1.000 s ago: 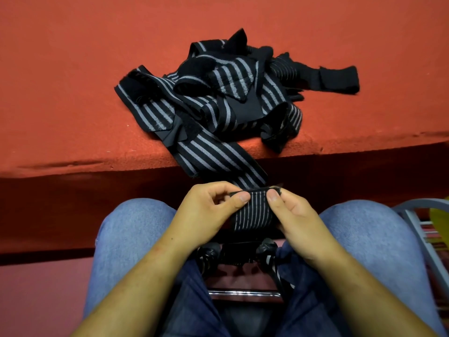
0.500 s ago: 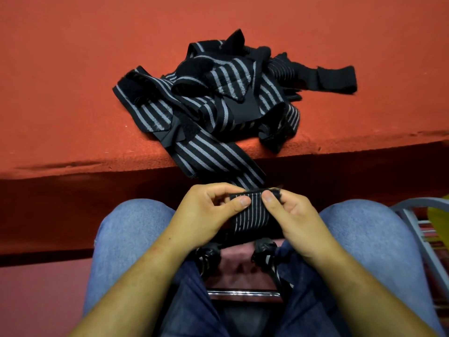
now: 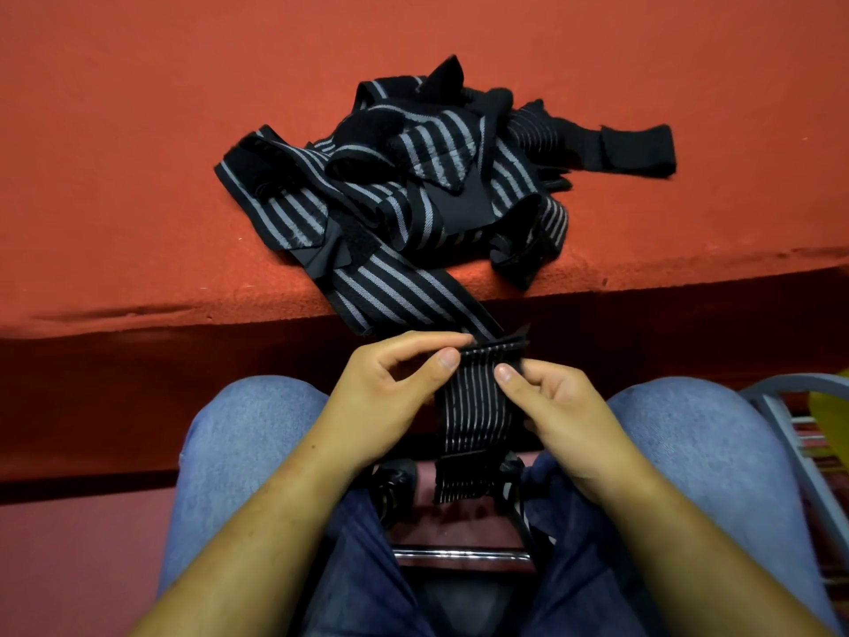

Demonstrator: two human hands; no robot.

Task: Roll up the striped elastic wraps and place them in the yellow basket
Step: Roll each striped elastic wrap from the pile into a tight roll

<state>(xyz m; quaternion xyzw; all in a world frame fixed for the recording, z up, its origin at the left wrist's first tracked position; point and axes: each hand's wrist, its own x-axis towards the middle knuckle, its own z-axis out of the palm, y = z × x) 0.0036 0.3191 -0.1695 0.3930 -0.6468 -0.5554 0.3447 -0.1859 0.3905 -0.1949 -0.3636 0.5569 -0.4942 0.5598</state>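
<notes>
While pinched, wrap (image 3: 475,406) seemingly hangs lengthwise.

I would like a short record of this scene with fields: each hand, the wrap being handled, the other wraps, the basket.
left hand: pinches the top edge of the striped wrap
right hand: pinches the same edge from the opposite side
pile of wraps: unrolled, tangled on the red surface near its front edge
striped wrap: hangs down from the hands; another length runs up to the pile
basket: only a yellow sliver at the right border; not identifiable
</notes>
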